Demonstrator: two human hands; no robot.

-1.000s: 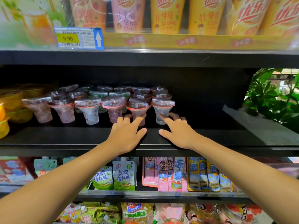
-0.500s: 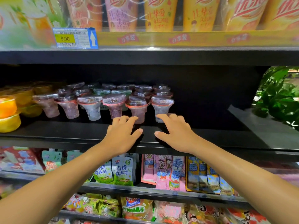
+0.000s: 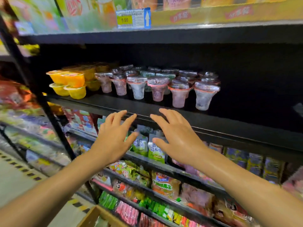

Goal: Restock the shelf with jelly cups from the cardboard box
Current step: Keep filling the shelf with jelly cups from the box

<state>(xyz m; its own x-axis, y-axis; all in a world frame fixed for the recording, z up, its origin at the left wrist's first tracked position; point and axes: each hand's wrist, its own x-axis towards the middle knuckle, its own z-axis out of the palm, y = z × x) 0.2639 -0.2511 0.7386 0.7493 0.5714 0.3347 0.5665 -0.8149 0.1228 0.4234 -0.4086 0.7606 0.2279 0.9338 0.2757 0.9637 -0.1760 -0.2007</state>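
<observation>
**Inspector:** Nearest the camera, bottom centre-left of the frame?

**Assistant:** A corner of the cardboard box (image 3: pixel 91 217), open; its contents cannot be made out.

**Inspector:** The hands?

**Assistant:** Both bare and raised mid-frame. The left hand (image 3: pixel 113 141) has its fingers spread and straight, gripping nothing. The right hand (image 3: pixel 177 141) is likewise spread and holds nothing. Their fingertips reach the height of the front edge of the black shelf (image 3: pixel 237 125); contact with it cannot be confirmed.

**Inspector:** Behind the hands?

**Assistant:** Green pouches (image 3: pixel 148 148) on the tier below, seen between the two hands. Mixed snack packets (image 3: pixel 165 185) on the tiers lower down.

**Inspector:** The task items?

**Assistant:** The jelly cups (image 3: pixel 178 94) stand upright on the black shelf, centre of frame, in rows running back. Left of them, just beside, stacked orange fruit cups (image 3: pixel 70 84).

**Inspector:** Farthest?

**Assistant:** A price tag (image 3: pixel 133 18) reading 9.90, top centre, on the upper tier's edge.
</observation>
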